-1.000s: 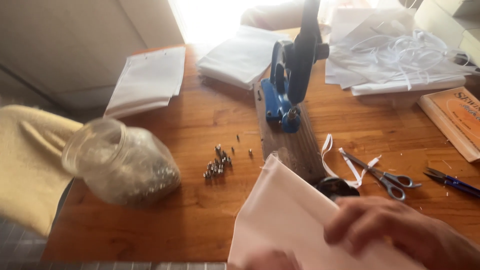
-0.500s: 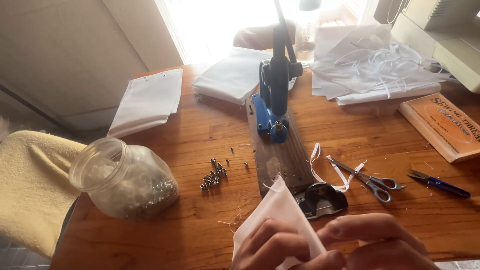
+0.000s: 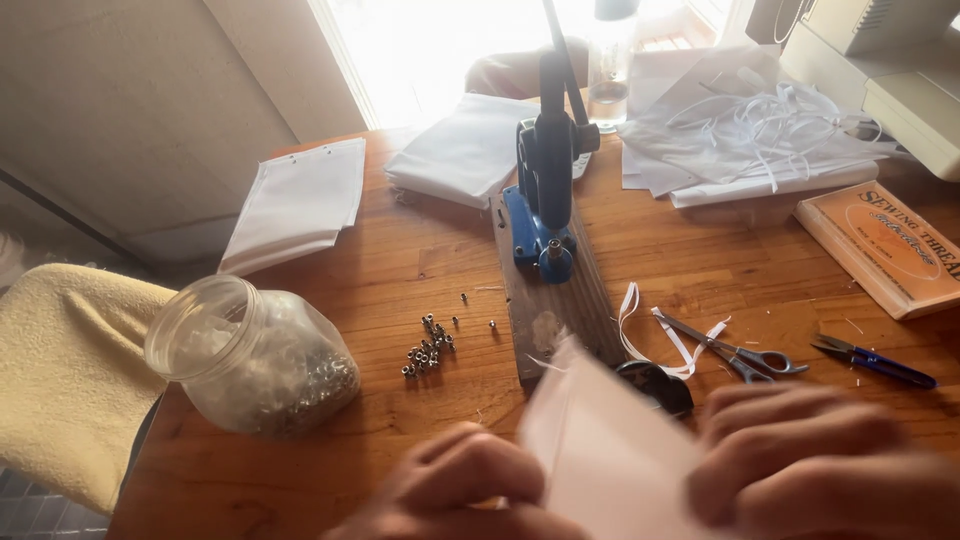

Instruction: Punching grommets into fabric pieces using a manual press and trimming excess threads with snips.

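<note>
Both hands are blurred and cut off by the lower edge. The left hand [image 3: 455, 490] and right hand [image 3: 820, 465] pinch a white fabric piece [image 3: 600, 450] between them above the table [image 3: 420, 260]. One tilted jar [image 3: 250, 357] holds metal eyelets; loose eyelets [image 3: 428, 345] lie beyond. One blue press [image 3: 545, 190] stands farther back.

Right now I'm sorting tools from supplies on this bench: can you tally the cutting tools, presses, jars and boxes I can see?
Cutting tools: 2, the grey-handled scissors and the blue-handled snips
Presses: 1, the blue hand press
Jars: 1, the clear jar lying tilted
Boxes: 1, the orange box
Total: 5
</note>
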